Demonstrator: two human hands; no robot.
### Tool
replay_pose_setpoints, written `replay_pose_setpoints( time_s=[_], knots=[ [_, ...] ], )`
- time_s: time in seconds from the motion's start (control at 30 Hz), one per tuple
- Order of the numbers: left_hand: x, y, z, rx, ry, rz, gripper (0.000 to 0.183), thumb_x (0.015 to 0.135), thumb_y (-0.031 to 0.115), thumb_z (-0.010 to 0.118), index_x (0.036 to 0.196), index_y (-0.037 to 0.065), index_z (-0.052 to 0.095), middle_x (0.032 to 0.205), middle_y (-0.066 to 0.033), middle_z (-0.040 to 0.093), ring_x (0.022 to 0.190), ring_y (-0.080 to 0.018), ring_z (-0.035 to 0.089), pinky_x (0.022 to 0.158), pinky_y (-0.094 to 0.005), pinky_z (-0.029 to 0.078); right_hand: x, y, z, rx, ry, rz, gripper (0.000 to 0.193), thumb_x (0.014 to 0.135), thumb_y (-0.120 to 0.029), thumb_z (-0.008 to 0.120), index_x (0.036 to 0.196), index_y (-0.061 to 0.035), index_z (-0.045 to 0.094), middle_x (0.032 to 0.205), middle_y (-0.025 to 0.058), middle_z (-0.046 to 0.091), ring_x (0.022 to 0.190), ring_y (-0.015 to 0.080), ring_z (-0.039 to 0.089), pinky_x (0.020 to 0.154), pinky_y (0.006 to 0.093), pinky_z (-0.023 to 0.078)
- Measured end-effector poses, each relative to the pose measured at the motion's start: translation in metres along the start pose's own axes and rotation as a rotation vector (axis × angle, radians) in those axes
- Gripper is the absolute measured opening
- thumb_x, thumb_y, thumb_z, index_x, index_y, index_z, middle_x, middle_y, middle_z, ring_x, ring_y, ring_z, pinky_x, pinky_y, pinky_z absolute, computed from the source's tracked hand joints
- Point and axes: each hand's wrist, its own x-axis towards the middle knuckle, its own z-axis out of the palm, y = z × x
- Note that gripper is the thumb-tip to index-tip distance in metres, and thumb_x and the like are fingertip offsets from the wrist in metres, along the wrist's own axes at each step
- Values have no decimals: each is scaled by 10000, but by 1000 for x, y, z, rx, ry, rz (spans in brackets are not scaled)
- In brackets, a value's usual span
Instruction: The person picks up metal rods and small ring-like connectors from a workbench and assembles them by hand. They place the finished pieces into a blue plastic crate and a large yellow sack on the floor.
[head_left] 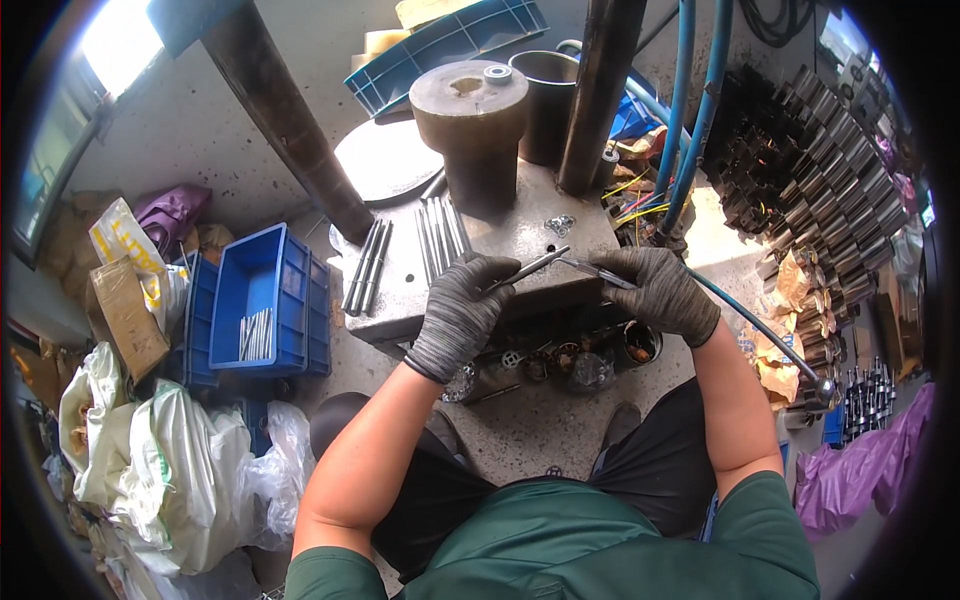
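Observation:
My gloved left hand (462,312) is closed around a slim metal shaft (540,264), which slants up to the right over the front of a metal press table (585,225). In my gloved right hand (662,294) is a slim metal tool (600,272); its narrow tip meets or nearly meets the shaft's far end. Its exact kind does not show. Behind my left hand lie several loose shafts (440,235), with another group of shafts (368,268) at the table's left edge. A small flat metal part (560,226) rests beyond the held shaft.
A thick round press block (470,115) with a ring (497,74) on top stands between two steel columns (290,120). Left is a blue bin (285,275) holding shafts. Blue hoses (684,110) hang at right, before stacked metal cylinders (830,150). Jars and metal parts sit below the table.

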Motion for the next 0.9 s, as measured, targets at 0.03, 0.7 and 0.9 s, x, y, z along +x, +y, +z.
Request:
replay_pose_setpoints(
  time_s=[0.03,0.7,0.9],
  knots=[
    [-1,-2,0,-60,-12,-14,318,954,-6,677,1270,32,694,1072,-41,717,999,-121,647,928,-284,529,0,0,0,17,-35,6,431,869,-128,750,1282,-16,697,1124,171,760,1044,251,734,933,357,564],
    [-3,6,2,-491,-266,-412,291,1047,279,633,1216,49,689,802,3,660,607,-69,559,546,-211,447,1,-8,15,-82,-131,-279,469,854,-149,764,1314,-87,693,1043,193,746,964,244,737,874,358,568],
    [-3,5,-1,-522,-319,-399,317,1058,300,608,1235,44,669,795,-12,661,576,-79,562,517,-217,452,0,-13,9,-128,-244,-50,487,862,-140,756,1341,-102,683,1120,197,720,1032,241,708,887,367,550]
  ],
)
